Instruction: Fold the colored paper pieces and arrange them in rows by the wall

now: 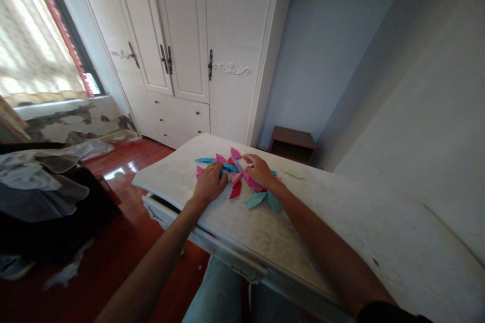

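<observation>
Folded paper pieces in several colours lie in a loose pile on the white tabletop. My left hand rests at the pile's left side, fingers spread over pink pieces and a long blue paper strip. Over the right side is my right hand, its fingers bent and apart, touching or just above the pile. Between the hands show a pink folded piece and a red piece. Teal folded paper sits below my right wrist. What lies beneath both palms is hidden.
A yellow-green paper strip lies right of the pile. The table's front drawer is partly pulled out. Behind stand a white wardrobe and a low brown cabinet. A dark heap with cloth is at left.
</observation>
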{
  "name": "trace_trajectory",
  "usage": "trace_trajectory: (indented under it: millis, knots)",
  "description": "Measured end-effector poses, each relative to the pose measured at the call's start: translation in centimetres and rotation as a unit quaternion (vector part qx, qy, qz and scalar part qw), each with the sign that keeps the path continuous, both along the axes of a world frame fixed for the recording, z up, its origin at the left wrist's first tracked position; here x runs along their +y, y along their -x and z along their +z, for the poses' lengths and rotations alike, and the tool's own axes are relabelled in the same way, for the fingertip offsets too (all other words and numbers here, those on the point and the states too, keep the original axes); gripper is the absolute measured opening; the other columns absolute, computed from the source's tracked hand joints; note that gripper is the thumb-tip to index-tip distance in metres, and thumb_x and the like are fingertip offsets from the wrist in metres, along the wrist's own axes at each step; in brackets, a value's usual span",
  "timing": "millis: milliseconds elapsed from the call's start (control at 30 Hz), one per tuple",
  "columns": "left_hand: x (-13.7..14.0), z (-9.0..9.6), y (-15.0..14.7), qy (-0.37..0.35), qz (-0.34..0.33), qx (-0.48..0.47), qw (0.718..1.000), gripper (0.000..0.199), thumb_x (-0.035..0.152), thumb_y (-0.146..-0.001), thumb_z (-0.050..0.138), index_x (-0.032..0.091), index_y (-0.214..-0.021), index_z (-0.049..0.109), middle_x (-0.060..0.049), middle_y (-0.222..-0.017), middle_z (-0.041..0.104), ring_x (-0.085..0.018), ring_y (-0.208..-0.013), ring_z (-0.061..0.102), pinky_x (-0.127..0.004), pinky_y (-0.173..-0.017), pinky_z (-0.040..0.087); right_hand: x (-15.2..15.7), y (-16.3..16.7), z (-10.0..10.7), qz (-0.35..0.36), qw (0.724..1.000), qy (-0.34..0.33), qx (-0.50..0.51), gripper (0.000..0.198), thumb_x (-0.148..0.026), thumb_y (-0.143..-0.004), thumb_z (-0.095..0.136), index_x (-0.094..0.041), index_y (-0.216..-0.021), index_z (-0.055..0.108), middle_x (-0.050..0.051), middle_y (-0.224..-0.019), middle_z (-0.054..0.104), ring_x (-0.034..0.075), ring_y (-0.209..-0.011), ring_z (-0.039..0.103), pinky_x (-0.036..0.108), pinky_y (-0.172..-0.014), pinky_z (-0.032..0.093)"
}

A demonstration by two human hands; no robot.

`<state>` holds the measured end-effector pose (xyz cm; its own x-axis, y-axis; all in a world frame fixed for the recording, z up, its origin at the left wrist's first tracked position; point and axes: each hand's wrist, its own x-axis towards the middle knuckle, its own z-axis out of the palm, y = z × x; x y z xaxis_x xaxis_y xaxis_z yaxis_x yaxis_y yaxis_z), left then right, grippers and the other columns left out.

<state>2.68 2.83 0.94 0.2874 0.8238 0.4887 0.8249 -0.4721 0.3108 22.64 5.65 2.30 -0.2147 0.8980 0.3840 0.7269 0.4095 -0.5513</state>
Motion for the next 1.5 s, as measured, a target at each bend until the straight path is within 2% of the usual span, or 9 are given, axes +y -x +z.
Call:
trace_trajectory:
  millis: [133, 267, 500, 767, 900, 1033, 1167, 1300, 1500]
  knots:
    - [-0.4, 0.1, -0.7, 0.016, 0.053, 0.063, 0.996, 0.031, 0.031, -0.09, 0.04, 0.015, -0.108, 0.06, -0.014, -0.116, 0.063, -0.026, -0.113, 0.056, -0.04, -0.098, 0.042, 0.4, 1.0, 0.0, 0.072, 0.993, -0.01, -0.091, 0.062, 0.0, -0.072, 0.046, -0.015, -0.132, 0.053, 0.009, -0.135, 0.056, 0.018, -0.124, 0.051, 0.032, -0.106, 0.038]
    - [-0.7, 0.1, -0.8, 0.01, 0.098, 0.078, 0.992, 0.031, 0.033, -0.091, 0.039, 0.016, -0.103, 0.062, -0.014, -0.11, 0.064, -0.028, -0.108, 0.057, -0.042, -0.094, 0.043, 0.9, 2.6, 0.0, 0.139, 0.968, -0.037, -0.205, 0.054, -0.003, -0.077, 0.048, -0.019, -0.127, 0.059, 0.007, -0.136, 0.056, 0.02, -0.128, 0.047, 0.035, -0.108, 0.033]
    - [-0.5, -0.1, -0.5, 0.001, 0.1, 0.1, 0.99, 0.032, 0.015, -0.087, 0.039, 0.014, -0.111, 0.059, -0.015, -0.122, 0.06, -0.026, -0.119, 0.052, -0.041, -0.103, 0.036, 0.3, 2.2, 2.4, -0.018, 0.955, 0.015, -0.297, 0.028, -0.01, -0.081, 0.052, -0.015, -0.101, 0.07, 0.017, -0.1, 0.071, 0.032, -0.107, 0.061, 0.054, -0.107, 0.022]
    - [-0.8, 0.2, -0.8, 0.006, 0.123, 0.082, 0.989, 0.039, 0.04, -0.092, 0.042, 0.013, -0.115, 0.056, -0.017, -0.116, 0.062, -0.029, -0.115, 0.054, -0.042, -0.1, 0.039, -0.2, 0.1, 4.4, 0.022, 0.956, 0.087, -0.278, 0.037, -0.015, -0.078, 0.055, -0.021, -0.112, 0.068, 0.008, -0.108, 0.071, 0.024, -0.098, 0.066, 0.032, -0.083, 0.048]
    - [-0.7, -0.1, -0.6, -0.009, 0.098, 0.087, 0.991, 0.045, 0.045, -0.09, 0.044, 0.012, -0.118, 0.057, -0.018, -0.121, 0.061, -0.03, -0.121, 0.051, -0.042, -0.103, 0.038, -0.2, -0.6, 4.7, 0.044, 0.954, 0.11, -0.274, 0.04, -0.016, -0.07, 0.065, -0.017, -0.11, 0.07, 0.01, -0.109, 0.071, 0.025, -0.095, 0.066, 0.029, -0.076, 0.05]
    - [-0.6, -0.3, -0.4, -0.036, 0.02, 0.078, 0.996, 0.045, 0.048, -0.093, 0.039, 0.015, -0.115, 0.061, -0.014, -0.119, 0.064, -0.029, -0.125, 0.05, -0.044, -0.106, 0.037, -0.3, -0.8, 4.5, 0.07, 0.952, 0.124, -0.272, 0.042, -0.017, -0.063, 0.073, -0.014, -0.105, 0.071, 0.012, -0.106, 0.071, 0.028, -0.094, 0.066, 0.029, -0.073, 0.05]
    - [-0.7, -0.2, -0.2, -0.042, -0.071, 0.07, 0.994, 0.048, 0.046, -0.093, 0.041, 0.013, -0.124, 0.057, -0.015, -0.121, 0.064, -0.028, -0.124, 0.051, -0.044, -0.106, 0.039, -0.3, -0.2, 4.4, 0.132, 0.96, 0.112, -0.221, 0.041, -0.015, -0.071, 0.066, -0.018, -0.112, 0.067, 0.005, -0.106, 0.072, 0.02, -0.097, 0.066, 0.025, -0.079, 0.049]
    - [-0.7, 0.0, -0.3, -0.026, -0.103, 0.052, 0.993, 0.052, 0.045, -0.093, 0.042, 0.012, -0.132, 0.05, -0.016, -0.13, 0.058, -0.027, -0.122, 0.053, -0.042, -0.104, 0.041, 0.0, 0.2, 4.2, 0.158, 0.973, 0.096, -0.135, 0.052, -0.009, -0.075, 0.061, -0.013, -0.127, 0.056, 0.009, -0.116, 0.068, 0.018, -0.106, 0.064, 0.024, -0.089, 0.047]
    - [-0.7, 0.1, -0.3, -0.009, -0.123, 0.05, 0.991, 0.048, 0.044, -0.091, 0.045, 0.016, -0.13, 0.051, -0.013, -0.132, 0.057, -0.026, -0.118, 0.056, -0.04, -0.102, 0.043, -0.1, 0.4, 3.5, 0.118, 0.967, 0.1, -0.202, 0.042, -0.019, -0.078, 0.064, -0.016, -0.12, 0.062, 0.007, -0.104, 0.072, 0.019, -0.094, 0.067, 0.023, -0.079, 0.048]
